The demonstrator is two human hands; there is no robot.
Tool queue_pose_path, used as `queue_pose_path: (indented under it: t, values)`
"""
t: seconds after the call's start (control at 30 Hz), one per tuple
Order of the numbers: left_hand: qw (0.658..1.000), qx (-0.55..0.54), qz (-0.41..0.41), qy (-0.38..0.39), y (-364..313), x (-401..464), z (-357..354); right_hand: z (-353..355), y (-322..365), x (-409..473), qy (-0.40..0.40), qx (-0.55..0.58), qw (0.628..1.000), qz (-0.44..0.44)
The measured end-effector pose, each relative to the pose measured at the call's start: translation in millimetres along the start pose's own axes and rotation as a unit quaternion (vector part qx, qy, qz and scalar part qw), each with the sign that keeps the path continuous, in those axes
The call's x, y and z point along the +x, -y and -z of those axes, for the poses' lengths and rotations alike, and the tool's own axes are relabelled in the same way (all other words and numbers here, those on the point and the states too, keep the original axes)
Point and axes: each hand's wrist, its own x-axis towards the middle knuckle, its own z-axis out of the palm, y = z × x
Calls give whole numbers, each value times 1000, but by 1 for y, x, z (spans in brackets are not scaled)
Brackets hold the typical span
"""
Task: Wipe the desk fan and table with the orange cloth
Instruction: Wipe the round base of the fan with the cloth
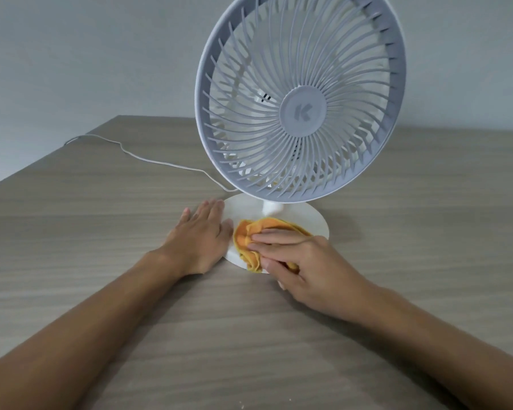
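A white desk fan [299,96] with a round grille stands on the wooden table [101,232], tilted back on a round white base [308,220]. The crumpled orange cloth [248,238] lies on the front of that base. My right hand [305,261] presses down on the cloth, fingers laid over it and thumb tucked against its near edge. My left hand [199,238] rests flat on the table at the left rim of the base, fingers apart and touching the rim, holding nothing.
The fan's white cord [148,159] runs from behind the base leftward across the table and off its far left edge. A plain wall rises behind the table. A few small crumbs [290,399] lie near the front edge.
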Motion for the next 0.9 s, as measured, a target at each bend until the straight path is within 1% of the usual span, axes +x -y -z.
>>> queue_pose_path:
  t: [0.1, 0.2, 0.27, 0.33, 0.47, 0.57, 0.67, 0.8, 0.9]
  values:
    - [1000, 2, -2, -2, 1, 0, 1, 1, 1, -1, -1, 16, 1000, 5]
    - [1000, -2, -1, -2, 2, -1, 2, 15, -19, -16, -18, 35, 999, 6]
    - [1000, -5, -4, 0, 2, -2, 2, 23, -37, -24, -43, 52, 998, -10]
    - [1000, -7, -7, -1, 3, -1, 2, 29, -56, -22, -59, 41, 997, -37]
    - [1000, -6, -12, -3, 2, 0, 2, 38, -85, 8, -39, -5, 995, -92]
    - [1000, -5, -15, -4, 2, -1, 2, 34, -97, 40, -29, -55, 995, -78]
    - [1000, -4, -9, -13, 2, -1, 0, 30, -100, 60, -25, -59, 993, -98]
    - [1000, 4, 0, -21, -1, -2, -1, 32, -107, 50, 5, -86, 994, -72]
    - [1000, 10, 4, -22, -1, -2, -1, 39, -97, 28, 11, -47, 995, -88]
